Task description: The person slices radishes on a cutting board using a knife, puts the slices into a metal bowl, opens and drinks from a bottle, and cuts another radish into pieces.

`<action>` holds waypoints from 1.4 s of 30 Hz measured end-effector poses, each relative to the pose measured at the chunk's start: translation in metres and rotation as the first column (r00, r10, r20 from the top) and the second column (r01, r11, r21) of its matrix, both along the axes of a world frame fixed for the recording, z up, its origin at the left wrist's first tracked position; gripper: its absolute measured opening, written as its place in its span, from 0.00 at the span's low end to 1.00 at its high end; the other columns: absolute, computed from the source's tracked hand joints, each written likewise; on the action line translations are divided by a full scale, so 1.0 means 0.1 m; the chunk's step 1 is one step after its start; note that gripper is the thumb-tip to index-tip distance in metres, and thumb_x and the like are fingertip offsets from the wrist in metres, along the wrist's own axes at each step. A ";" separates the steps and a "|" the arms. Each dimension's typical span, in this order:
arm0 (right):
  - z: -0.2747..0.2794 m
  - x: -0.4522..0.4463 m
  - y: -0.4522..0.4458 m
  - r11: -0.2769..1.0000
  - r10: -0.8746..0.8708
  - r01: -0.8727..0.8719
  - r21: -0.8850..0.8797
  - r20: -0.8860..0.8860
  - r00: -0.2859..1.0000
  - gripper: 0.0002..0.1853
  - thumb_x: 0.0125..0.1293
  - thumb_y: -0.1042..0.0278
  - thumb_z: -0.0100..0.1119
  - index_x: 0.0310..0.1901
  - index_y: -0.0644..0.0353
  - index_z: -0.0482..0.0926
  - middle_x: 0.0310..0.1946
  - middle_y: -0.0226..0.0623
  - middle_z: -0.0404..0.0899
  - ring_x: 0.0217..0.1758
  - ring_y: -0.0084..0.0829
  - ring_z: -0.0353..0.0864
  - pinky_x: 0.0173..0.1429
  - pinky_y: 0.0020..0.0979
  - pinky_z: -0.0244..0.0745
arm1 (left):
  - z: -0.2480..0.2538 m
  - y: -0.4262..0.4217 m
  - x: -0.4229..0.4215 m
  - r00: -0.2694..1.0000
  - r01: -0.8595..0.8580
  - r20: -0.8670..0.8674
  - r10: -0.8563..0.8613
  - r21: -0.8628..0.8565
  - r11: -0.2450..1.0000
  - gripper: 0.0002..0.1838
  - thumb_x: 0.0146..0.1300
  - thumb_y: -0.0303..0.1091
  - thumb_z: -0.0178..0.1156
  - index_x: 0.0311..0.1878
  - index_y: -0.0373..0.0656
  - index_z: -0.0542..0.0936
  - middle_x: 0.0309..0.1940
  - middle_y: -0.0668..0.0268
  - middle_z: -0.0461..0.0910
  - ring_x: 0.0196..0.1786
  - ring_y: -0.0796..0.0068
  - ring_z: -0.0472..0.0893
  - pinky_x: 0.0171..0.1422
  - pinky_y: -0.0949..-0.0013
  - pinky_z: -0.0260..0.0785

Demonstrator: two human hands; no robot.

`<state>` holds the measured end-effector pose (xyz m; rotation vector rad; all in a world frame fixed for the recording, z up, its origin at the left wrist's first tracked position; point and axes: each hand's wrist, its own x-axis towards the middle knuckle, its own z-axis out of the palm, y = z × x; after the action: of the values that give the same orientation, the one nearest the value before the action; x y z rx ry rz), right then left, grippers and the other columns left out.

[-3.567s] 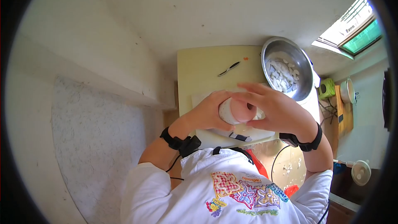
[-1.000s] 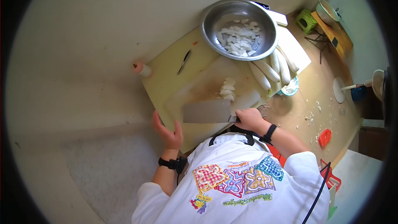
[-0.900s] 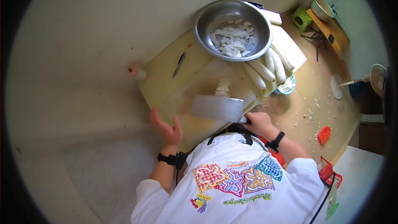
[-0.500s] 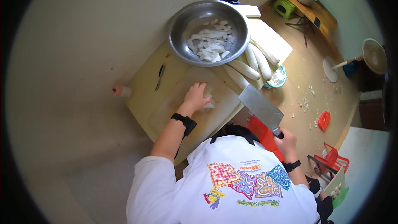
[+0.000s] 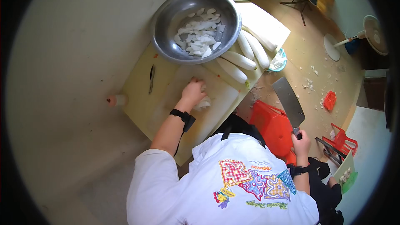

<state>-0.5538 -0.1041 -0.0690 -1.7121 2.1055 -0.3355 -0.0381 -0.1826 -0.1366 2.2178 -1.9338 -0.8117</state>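
Note:
My left hand point(image 5: 193, 94) is curled around pale white radish slices point(image 5: 203, 103) on the translucent cutting board point(image 5: 227, 96); the fingers partly cover them. Away from the board, out to the right, my right hand point(image 5: 301, 143) grips the handle of a cleaver point(image 5: 289, 102), its broad blade raised over the floor side. A large steel bowl point(image 5: 164, 43) beyond the board holds a heap of cut white radish pieces point(image 5: 200, 35). Several whole peeled white radishes point(image 5: 238, 60) lie beside the bowl, one reaching the board's edge.
A peeler-like tool point(image 5: 151, 79) lies left of the board. A pink-capped bottle point(image 5: 116, 100) stands by the wall. A teal basin point(image 5: 278, 60) sits below the table's right edge. Red stools point(image 5: 271, 125), a fan point(image 5: 333, 48) and scattered scraps are on the floor. Another person is partly visible at lower right.
My right hand has swung the cleaver rightward, away from the board and radishes. My left hand still holds the slices. The whole view has shifted slightly.

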 end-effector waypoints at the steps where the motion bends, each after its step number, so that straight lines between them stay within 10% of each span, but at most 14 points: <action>1: -0.03 -0.02 -0.02 1.000 -0.022 0.023 -0.012 0.021 1.000 0.12 0.55 0.62 0.70 0.32 0.60 0.78 0.21 0.45 0.78 0.23 0.39 0.78 0.31 0.39 0.72 | -0.03 0.01 0.03 1.000 0.002 0.010 -0.002 -0.007 1.000 0.25 0.54 0.36 0.66 0.58 0.51 0.80 0.58 0.53 0.73 0.57 0.48 0.78 0.60 0.53 0.75; 10: -0.15 0.02 0.02 0.998 -0.022 0.027 -0.060 0.091 0.996 0.14 0.56 0.60 0.71 0.31 0.60 0.77 0.20 0.40 0.77 0.22 0.36 0.76 0.31 0.37 0.71 | -0.27 0.08 0.21 0.963 -0.177 -0.232 0.141 -0.145 0.973 0.19 0.56 0.30 0.61 0.52 0.43 0.83 0.54 0.48 0.78 0.54 0.46 0.79 0.58 0.55 0.75; 16: -0.22 -0.07 -0.02 1.000 0.008 -0.006 -0.031 0.057 0.998 0.14 0.56 0.59 0.71 0.31 0.60 0.78 0.19 0.40 0.77 0.22 0.36 0.76 0.30 0.37 0.71 | -0.42 0.15 0.36 0.721 -0.499 -0.502 0.477 0.100 0.861 0.20 0.54 0.26 0.61 0.53 0.41 0.83 0.45 0.58 0.81 0.47 0.63 0.83 0.51 0.62 0.75; 19: -0.22 -0.03 -0.06 0.999 0.017 -0.014 -0.037 0.063 0.998 0.14 0.56 0.59 0.71 0.31 0.60 0.78 0.18 0.40 0.76 0.21 0.36 0.76 0.30 0.37 0.70 | -0.34 0.23 0.43 0.473 -0.579 -0.668 0.574 0.255 0.774 0.20 0.57 0.26 0.61 0.56 0.44 0.80 0.43 0.64 0.79 0.43 0.70 0.81 0.46 0.63 0.77; 21: -0.22 -0.03 -0.09 0.999 0.008 -0.006 -0.035 0.066 0.998 0.14 0.56 0.58 0.71 0.30 0.60 0.78 0.18 0.40 0.76 0.21 0.36 0.75 0.29 0.37 0.70 | -0.14 0.27 0.40 -0.009 -0.617 -0.759 0.651 0.517 0.593 0.19 0.63 0.25 0.60 0.58 0.44 0.76 0.43 0.63 0.79 0.41 0.70 0.81 0.42 0.66 0.78; 24: -0.22 -0.04 -0.13 0.999 0.002 0.002 -0.040 0.084 0.996 0.15 0.56 0.58 0.71 0.30 0.60 0.78 0.18 0.40 0.76 0.20 0.35 0.74 0.29 0.37 0.70 | 0.11 0.19 0.50 -0.338 -0.500 -0.755 0.562 0.650 0.572 0.17 0.67 0.25 0.59 0.58 0.44 0.72 0.45 0.60 0.79 0.44 0.66 0.82 0.40 0.67 0.81; 35: -0.17 -0.05 -0.10 0.999 -0.024 0.026 -0.020 0.096 0.995 0.15 0.55 0.59 0.72 0.29 0.61 0.78 0.18 0.40 0.76 0.21 0.35 0.75 0.30 0.37 0.70 | 0.75 -1.09 0.52 -0.446 -0.583 -0.791 0.418 0.612 0.534 0.18 0.70 0.28 0.50 0.61 0.34 0.65 0.61 0.44 0.70 0.61 0.44 0.75 0.61 0.48 0.78; 42: -0.13 -0.04 -0.01 0.999 -0.046 0.046 -0.004 0.073 0.996 0.15 0.55 0.59 0.72 0.30 0.60 0.78 0.19 0.40 0.76 0.22 0.36 0.76 0.31 0.37 0.71 | 0.61 -1.26 0.57 -0.483 -0.543 -0.736 0.474 0.677 0.498 0.38 0.71 0.41 0.49 0.77 0.35 0.47 0.80 0.43 0.40 0.82 0.43 0.46 0.83 0.41 0.38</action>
<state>-0.5575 -0.1053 -0.0821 -1.6316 2.0964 -0.4118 0.0192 -0.3090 -0.0760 1.1466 0.1534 -1.3945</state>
